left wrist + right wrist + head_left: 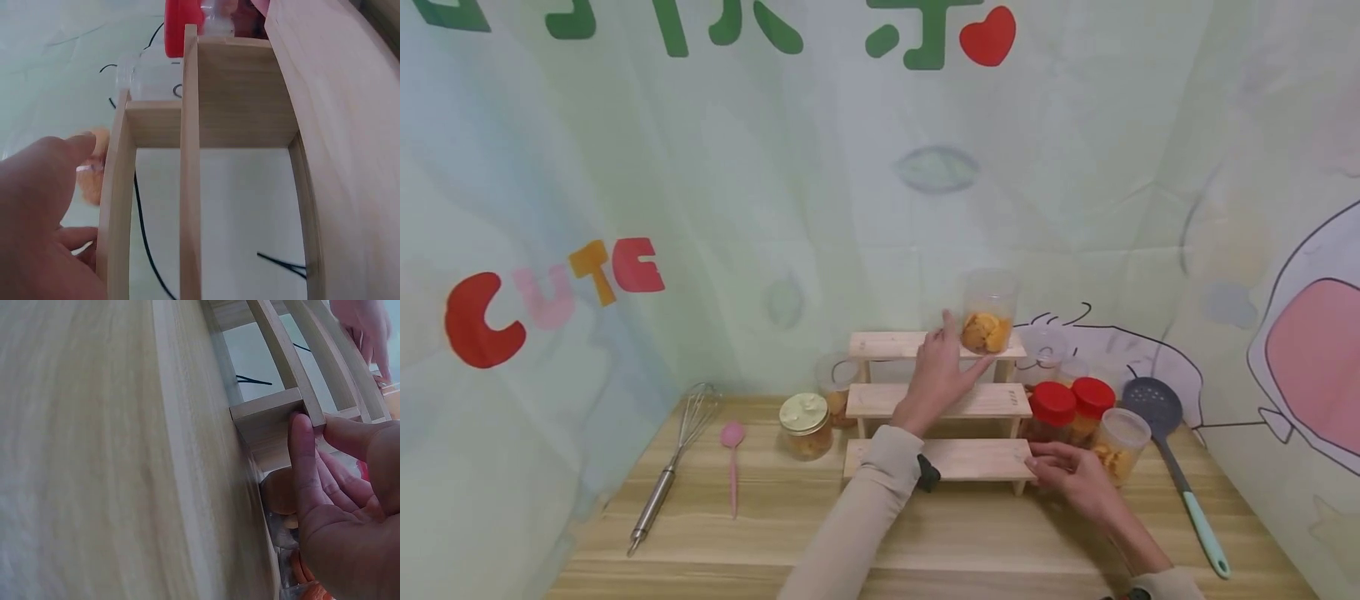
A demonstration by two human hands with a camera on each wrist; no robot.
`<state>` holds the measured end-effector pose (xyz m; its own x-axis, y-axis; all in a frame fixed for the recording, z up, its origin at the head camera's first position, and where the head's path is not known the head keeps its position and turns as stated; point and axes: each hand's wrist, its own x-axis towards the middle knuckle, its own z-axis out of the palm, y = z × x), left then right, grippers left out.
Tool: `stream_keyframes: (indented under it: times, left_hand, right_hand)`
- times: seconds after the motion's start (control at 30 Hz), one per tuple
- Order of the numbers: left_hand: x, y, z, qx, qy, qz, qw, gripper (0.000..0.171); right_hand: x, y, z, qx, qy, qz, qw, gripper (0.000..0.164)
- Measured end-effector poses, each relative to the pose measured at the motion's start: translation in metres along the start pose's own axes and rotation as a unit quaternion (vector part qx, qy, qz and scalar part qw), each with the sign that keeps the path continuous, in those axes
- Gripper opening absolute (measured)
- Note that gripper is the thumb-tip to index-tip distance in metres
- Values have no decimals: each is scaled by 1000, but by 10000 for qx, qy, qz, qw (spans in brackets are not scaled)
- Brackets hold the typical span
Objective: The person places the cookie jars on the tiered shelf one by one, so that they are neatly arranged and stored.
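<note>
A three-step wooden shelf [958,402] stands on the table. On the right end of its top step sits an upright clear jar [990,321] with orange-brown biscuits in the bottom. My left hand [938,373] reaches over the steps to this jar, thumb extended along its base and fingers beside its left side. The left wrist view has the jar's contents [90,178] partly hidden behind the thumb. Down at the lowest step, my right hand [1075,477] pinches the plank's right end [312,415] between thumb and fingers.
Right of the shelf stand red-lidded jars [1054,403], a clear-lidded jar [1122,442] and a slotted turner [1172,450]. To the left are a jar with a pale lid [806,427], another clear jar [838,387], a pink spoon [733,458] and a whisk [670,471]. Printed cloth hangs behind.
</note>
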<state>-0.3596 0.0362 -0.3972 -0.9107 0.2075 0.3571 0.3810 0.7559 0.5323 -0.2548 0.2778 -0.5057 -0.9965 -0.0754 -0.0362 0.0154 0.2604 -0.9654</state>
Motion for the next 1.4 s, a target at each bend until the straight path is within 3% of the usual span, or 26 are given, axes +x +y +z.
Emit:
stream_keyframes:
  times: [0.17,0.37,0.5,0.63,0.8,0.93,1.23,1.4]
  left_hand:
    - [-23,-29,-17,-433,316,504,9973,87]
    - [-53,-72,-45,-591,1565,963,9812,52]
    - [-72,-105,-66,-642,2130,877,9710,45]
    - [-93,-142,-81,-892,2275,437,9687,46]
    - [-113,-182,-81,-1080,2016,-267,9731,54]
    - [-122,-199,-81,-1033,1586,-671,9796,68]
    - [-138,-209,-80,-740,729,-1281,9863,96]
    - [-142,-211,-80,-775,691,-1473,9836,102]
  right_hand:
    - [0,2,-1,91,21,-46,9999,52]
    - [-1,3,-1,156,-19,-124,9998,52]
    - [0,4,0,155,3,-104,9998,53]
    - [-1,6,0,136,18,-83,9999,52]
    - [-2,7,-3,114,51,-38,9999,52]
    - [-2,7,-3,108,47,-28,9999,52]
    - [0,4,0,-30,-37,-26,10000,53]
    - [0,2,0,-104,-34,1,9999,53]
